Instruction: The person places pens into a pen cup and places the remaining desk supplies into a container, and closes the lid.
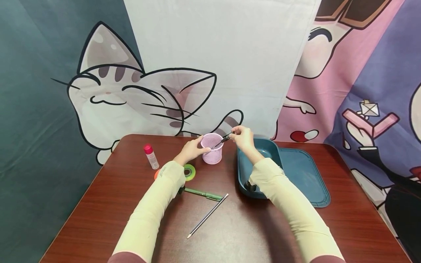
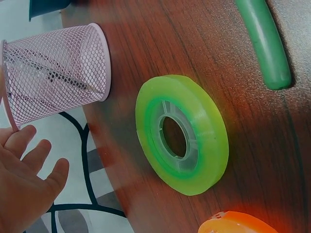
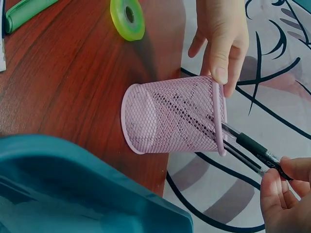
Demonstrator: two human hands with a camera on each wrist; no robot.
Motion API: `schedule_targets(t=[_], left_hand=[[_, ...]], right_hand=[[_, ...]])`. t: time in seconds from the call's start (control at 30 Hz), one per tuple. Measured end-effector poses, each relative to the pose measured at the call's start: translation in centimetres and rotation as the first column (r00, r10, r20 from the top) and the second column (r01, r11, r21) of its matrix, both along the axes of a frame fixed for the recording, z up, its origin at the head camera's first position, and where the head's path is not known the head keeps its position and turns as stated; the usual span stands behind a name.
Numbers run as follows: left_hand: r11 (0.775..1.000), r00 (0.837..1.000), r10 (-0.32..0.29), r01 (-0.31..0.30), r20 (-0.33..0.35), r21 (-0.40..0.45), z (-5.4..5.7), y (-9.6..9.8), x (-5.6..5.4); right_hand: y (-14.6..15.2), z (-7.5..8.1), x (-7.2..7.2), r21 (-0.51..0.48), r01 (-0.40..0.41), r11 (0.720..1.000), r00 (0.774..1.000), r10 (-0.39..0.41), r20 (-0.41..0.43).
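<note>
The left hand pinches the rim of a pink mesh cup, its thumb on the near side and its other fingers round toward the far side. The cup stands upright near the far edge of the brown table. From the opposite side, the right hand pinches the upper ends of a black-gripped pen and a second slim pen; both slant down through the cup's mouth, their lower parts showing through the mesh (the right wrist view has this clearest). The two hands are apart, one on either side of the opening.

Just beside the left forearm, a yellow-green roll of tape lies flat, with an orange thing near it, mostly hidden by the sleeve in the head view. Farther left stands a small bottle with a red cap. Nearer the person, a green pen lies crosswise, and a pencil lies diagonally by its end.

The right forearm crosses over a deep teal box; a flat teal lid lies close beside it on the right. Behind the table hangs a cloth printed with a cartoon cat.
</note>
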State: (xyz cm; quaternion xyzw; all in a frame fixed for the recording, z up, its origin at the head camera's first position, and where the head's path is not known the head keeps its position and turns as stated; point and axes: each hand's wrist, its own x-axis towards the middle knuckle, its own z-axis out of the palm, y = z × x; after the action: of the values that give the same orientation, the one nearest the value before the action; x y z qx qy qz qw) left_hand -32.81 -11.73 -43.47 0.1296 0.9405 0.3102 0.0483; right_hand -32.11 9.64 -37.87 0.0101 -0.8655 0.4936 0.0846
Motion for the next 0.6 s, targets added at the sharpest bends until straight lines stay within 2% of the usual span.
schedule_targets(t=[0.13,0.37,0.6], left_hand=[[1.000,1.000,-0.001,0.001,-0.003,-0.003,0.0,0.0,0.0],[1.000,1.000,-0.004,0.004,-0.006,-0.014,-0.1,0.0,0.0],[1.000,1.000,-0.001,0.001,0.000,-0.014,0.2,0.0,0.1]], right_hand=[[-0.5,-0.2,0.1,0.018,0.007,1.000,1.000,-0.007,-0.010],[-1.1,-0.8,0.2,0.117,-0.001,0.993,0.999,0.005,-0.033],[-1.5,-1.1,0.3,0.125,-0.020,0.992,0.999,0.023,-0.026]])
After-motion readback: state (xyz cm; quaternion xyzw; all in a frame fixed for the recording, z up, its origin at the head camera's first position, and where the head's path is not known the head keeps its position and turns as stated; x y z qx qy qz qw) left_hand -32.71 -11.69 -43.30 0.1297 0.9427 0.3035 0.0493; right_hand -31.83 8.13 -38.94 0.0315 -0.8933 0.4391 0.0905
